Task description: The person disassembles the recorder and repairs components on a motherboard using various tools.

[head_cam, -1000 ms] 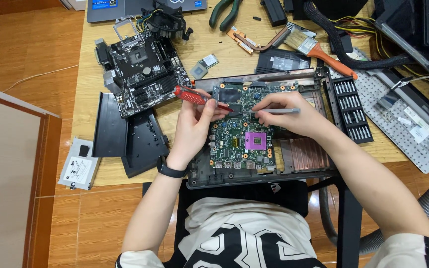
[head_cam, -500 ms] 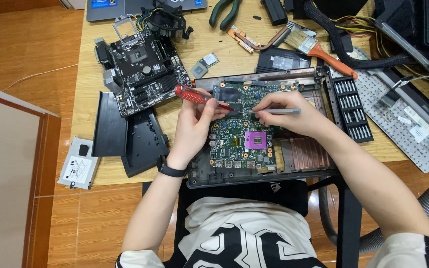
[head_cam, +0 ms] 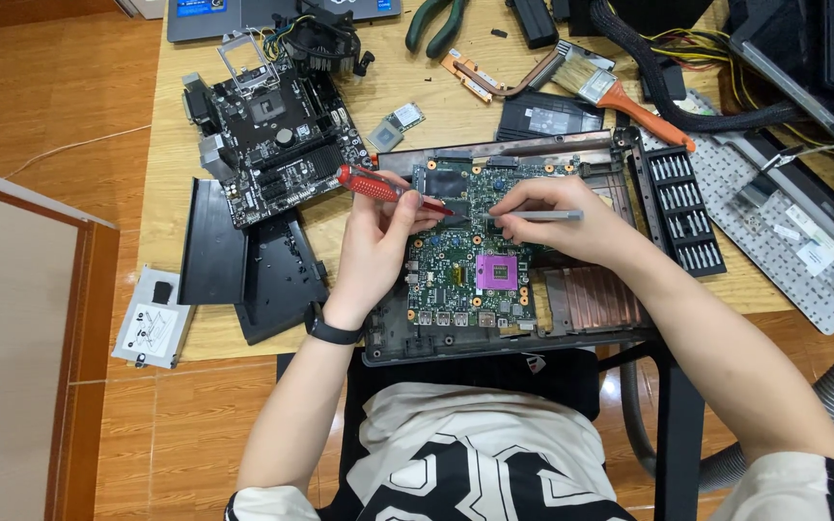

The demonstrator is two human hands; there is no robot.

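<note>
Over the green board [head_cam: 470, 246], both hands grip tools: red screwdriver [head_cam: 378, 186] pointing right, grey tool [head_cam: 541, 216] lying crosswise.

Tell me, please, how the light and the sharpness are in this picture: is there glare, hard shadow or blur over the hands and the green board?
Head view: even, soft light, only faint shadows under the left hand and right hand; green board and red screwdriver look sharp, no motion blur; mild glare on the glossy floor at the bottom; straight table edge bends slightly, as with a wide lens.
</note>
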